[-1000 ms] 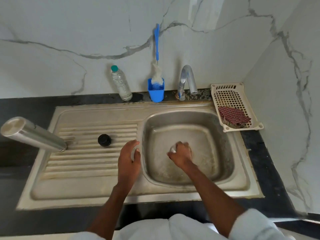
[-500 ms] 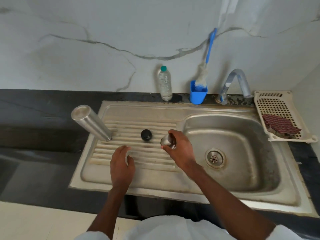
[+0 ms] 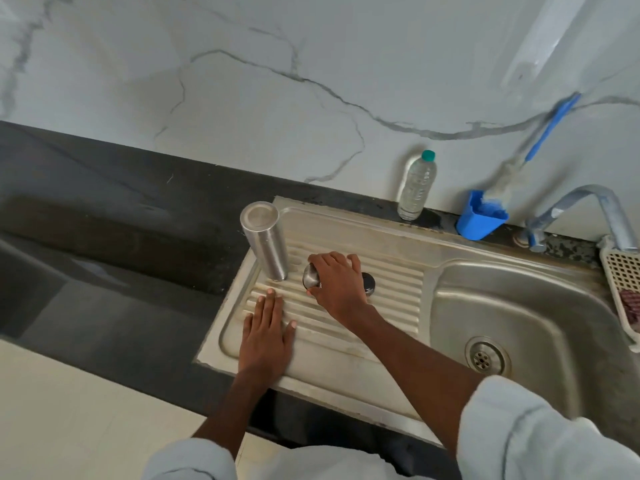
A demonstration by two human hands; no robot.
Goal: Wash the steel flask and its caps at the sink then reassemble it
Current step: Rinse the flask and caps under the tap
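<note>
Silver flask [image 3: 266, 242], blk cap [image 3: 367, 283], blue brush holder [image 3: 479, 216].

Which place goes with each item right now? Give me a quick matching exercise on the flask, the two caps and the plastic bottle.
Column 1:
1. tall steel flask body
2. rounded steel cap
3. small black cap
4. clear plastic bottle with green lid

Column 2:
A. on the dark counter by the wall
B. gripped in the right hand
C. upside down on the drainboard's left end
D. on the drainboard, just right of the right hand

Pairs: 1-C, 2-B, 3-D, 4-A

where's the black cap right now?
Head view: the black cap sits on the ribbed drainboard, just right of the right hand, which partly hides it, and left of the basin.
</note>
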